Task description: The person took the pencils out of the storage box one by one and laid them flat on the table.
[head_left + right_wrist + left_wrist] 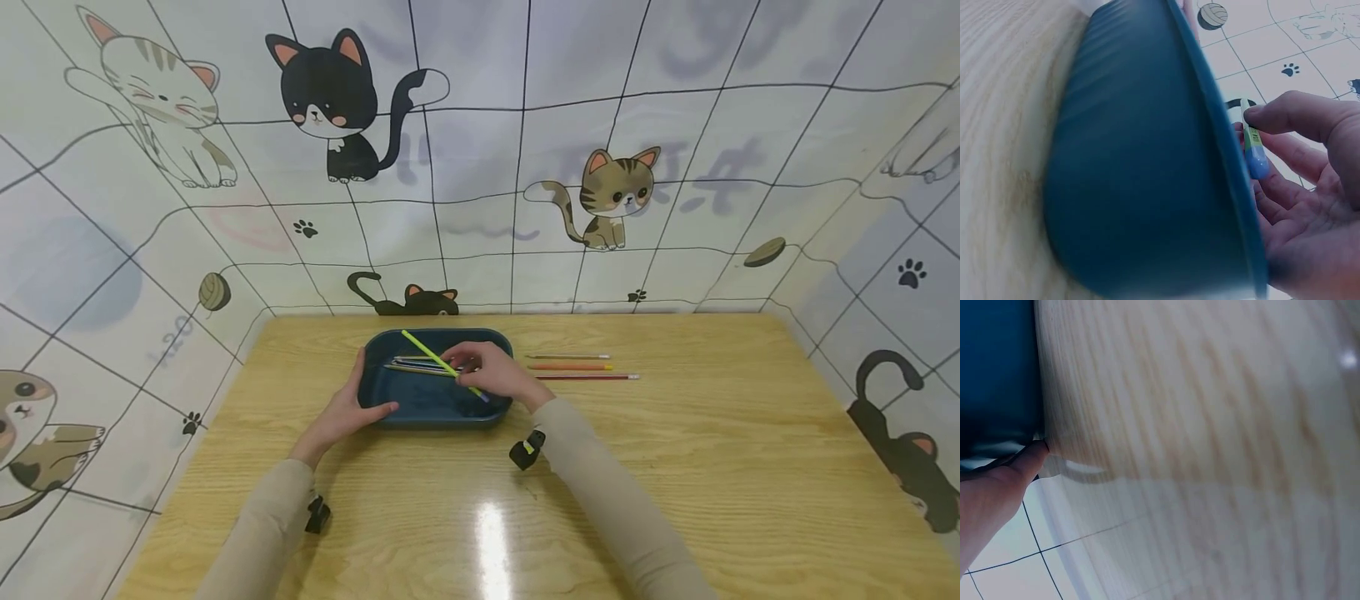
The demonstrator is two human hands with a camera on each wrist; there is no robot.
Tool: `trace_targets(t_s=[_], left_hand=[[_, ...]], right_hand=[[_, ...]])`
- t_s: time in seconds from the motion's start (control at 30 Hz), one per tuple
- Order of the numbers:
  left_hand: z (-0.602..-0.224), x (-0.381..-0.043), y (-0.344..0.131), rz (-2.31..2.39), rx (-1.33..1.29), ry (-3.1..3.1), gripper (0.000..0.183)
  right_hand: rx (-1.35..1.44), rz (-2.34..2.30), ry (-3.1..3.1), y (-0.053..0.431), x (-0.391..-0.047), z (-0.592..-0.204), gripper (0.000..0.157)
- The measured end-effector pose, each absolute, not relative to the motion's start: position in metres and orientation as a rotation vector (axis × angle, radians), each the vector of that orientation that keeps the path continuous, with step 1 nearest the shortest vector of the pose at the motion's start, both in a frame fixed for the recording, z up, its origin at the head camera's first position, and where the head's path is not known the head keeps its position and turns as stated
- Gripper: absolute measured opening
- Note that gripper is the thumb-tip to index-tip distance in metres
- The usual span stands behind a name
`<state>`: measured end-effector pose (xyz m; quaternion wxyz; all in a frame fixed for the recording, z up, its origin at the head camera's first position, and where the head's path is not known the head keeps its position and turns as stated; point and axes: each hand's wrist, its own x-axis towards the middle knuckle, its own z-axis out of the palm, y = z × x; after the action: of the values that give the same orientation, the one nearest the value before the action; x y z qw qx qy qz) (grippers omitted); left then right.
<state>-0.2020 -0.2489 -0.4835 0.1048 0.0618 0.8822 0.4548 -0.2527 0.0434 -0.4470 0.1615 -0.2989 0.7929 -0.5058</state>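
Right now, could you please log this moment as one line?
left hand: on left end of tray | right hand: pinches green pencil over tray | in tray: pencils | right of tray: three pencils

Faint "H2O" (176,340) on wall covering (480,154); print (1256,136) on yellow-green pencil (1248,119) illegible.

Cartoon cats (330,93) decorate the grid-lined backdrop (480,167) behind a wooden table (738,467).
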Motion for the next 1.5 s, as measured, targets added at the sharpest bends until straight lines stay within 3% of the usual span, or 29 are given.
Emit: trace_targets(t_s=[0.27, 0.47, 1.5], left_hand=[[-0.467, -0.193, -0.243, 1.365, 0.203, 2.578, 0.113], [-0.484, -0.200, -0.250, 1.356, 0.205, 2.595, 0.115], [-0.482, -0.201, -0.246, 1.339, 0.177, 2.595, 0.116]], right_hand=[[-0.847, -1.517, 2.213, 0.066, -0.244, -0.435, 0.037], [-0.778, -1.558, 2.216, 0.090, -0.240, -0.438, 0.037], [-0.819, -1.391, 2.503, 0.187, -0.234, -0.448, 0.032]])
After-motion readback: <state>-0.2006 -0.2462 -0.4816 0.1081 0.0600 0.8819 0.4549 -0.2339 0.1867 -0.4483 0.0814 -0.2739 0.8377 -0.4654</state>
